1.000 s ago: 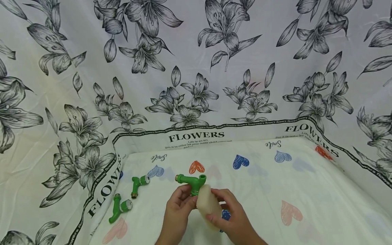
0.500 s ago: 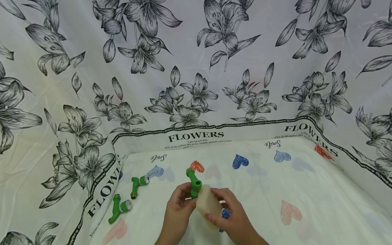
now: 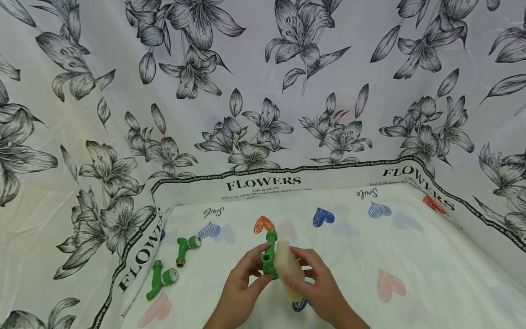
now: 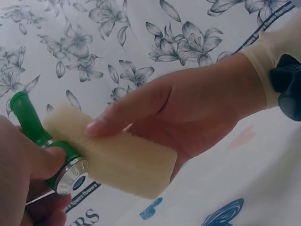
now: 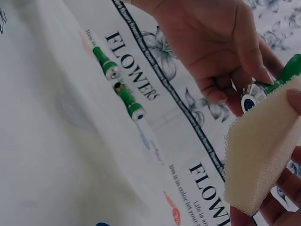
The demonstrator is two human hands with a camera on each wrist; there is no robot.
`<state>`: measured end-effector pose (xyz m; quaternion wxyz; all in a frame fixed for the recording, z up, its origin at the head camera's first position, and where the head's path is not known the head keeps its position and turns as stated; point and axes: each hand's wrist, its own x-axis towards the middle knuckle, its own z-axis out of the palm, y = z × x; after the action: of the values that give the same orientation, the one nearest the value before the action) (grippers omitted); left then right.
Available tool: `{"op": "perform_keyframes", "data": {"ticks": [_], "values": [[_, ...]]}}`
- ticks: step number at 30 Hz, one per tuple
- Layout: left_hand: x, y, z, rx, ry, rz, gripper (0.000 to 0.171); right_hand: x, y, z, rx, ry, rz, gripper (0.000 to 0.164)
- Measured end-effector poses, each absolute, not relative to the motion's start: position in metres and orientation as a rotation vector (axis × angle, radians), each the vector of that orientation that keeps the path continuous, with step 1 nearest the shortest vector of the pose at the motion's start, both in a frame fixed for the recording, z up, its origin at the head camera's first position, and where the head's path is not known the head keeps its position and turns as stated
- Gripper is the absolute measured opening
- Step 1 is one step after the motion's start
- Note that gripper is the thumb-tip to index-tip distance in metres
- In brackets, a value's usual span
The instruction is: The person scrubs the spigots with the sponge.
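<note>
My left hand (image 3: 242,283) holds a green tap (image 3: 270,244) between thumb and fingers, its threaded end pointing away from me. In the left wrist view, the tap's silver collar (image 4: 71,175) with a blue centre faces outward under the left thumb. My right hand (image 3: 318,285) grips a thick cream-coloured sponge (image 3: 289,265), with the thumb on its near face and the fingers behind. One face of the sponge is right up against the tap's side. In the right wrist view, the sponge (image 5: 263,146) partly hides the tap (image 5: 289,70).
Two more green taps lie on the left of the cloth-covered surface, one farther back (image 3: 182,250) and one nearer (image 3: 158,279). The white cloth (image 3: 349,256) bears printed hearts. A floral curtain (image 3: 263,91) rises behind and along both sides.
The left hand has turned the tap from lying sideways, threaded end left, to pointing away from me. Both hands and the sponge have shifted slightly right.
</note>
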<state>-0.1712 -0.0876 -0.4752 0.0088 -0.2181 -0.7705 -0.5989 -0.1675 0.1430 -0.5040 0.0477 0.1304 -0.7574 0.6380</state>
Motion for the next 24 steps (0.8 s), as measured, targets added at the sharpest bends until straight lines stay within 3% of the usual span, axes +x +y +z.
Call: {"op": "perform_keyframes", "data": {"ticks": [6,15,24], "values": [[-0.175,-0.091,-0.480,-0.643,-2.271,-2.049,0.065,-0.160,0.138,-0.503,0.560,-2.254,1.923,0.058],[-0.174,-0.078,-0.479,-0.124,-1.834,-2.626,0.067,-0.157,0.128,-0.493,0.350,-2.197,1.874,0.059],[-0.170,-0.065,-0.482,0.108,-1.406,-2.920,0.047,-0.153,0.121,-0.494,0.587,-2.132,1.678,0.066]]}}
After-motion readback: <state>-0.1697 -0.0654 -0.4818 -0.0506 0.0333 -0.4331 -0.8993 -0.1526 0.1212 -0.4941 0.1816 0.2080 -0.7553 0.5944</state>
